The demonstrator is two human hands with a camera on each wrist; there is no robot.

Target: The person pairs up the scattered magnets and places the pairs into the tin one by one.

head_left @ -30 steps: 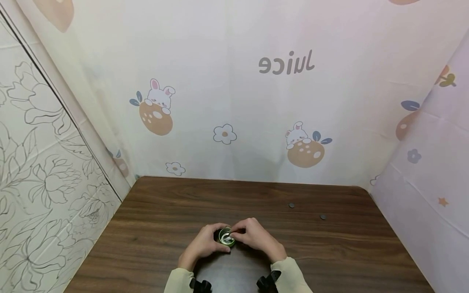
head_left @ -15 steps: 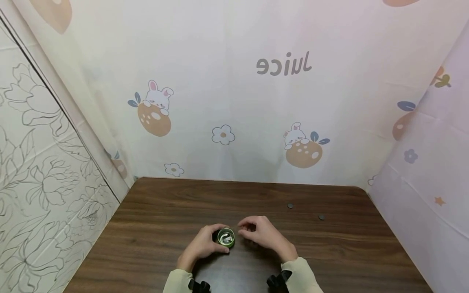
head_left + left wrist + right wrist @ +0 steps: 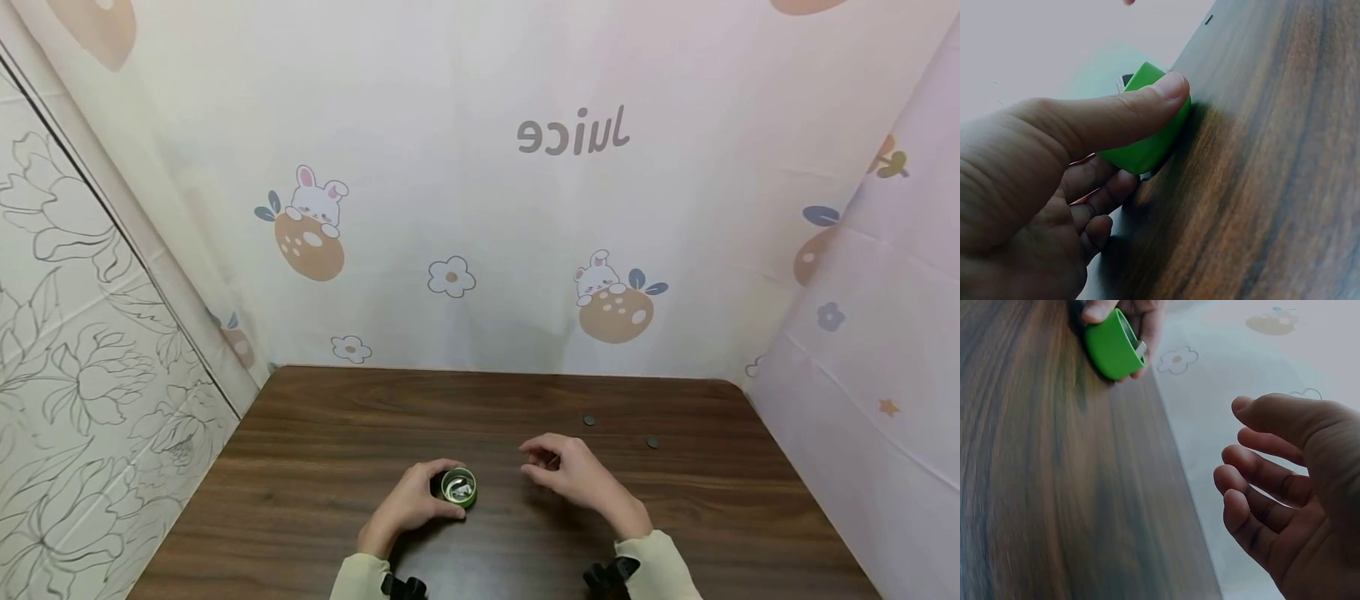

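Observation:
A small round green container (image 3: 459,487) stands on the table with its mouth up; some shiny silvery pieces lie inside, too small to tell apart in the head view. My left hand (image 3: 412,504) holds it from the left, thumb on the near side and fingers round the far side. In the left wrist view the thumb presses against the green wall (image 3: 1147,147). To the right of the container and apart from it, my right hand (image 3: 581,477) hovers over the table. Its fingers are loosely bent, with nothing between them in the right wrist view.
Two small dark round discs lie on the table, one disc (image 3: 588,420) beyond my right hand and the other disc (image 3: 652,442) farther right. The brown wooden table (image 3: 360,417) ends at a printed white curtain (image 3: 465,208) behind.
My right hand has drawn away from the container's mouth and moved right, towards the discs. My left hand stays on the container. The head view has shifted slightly.

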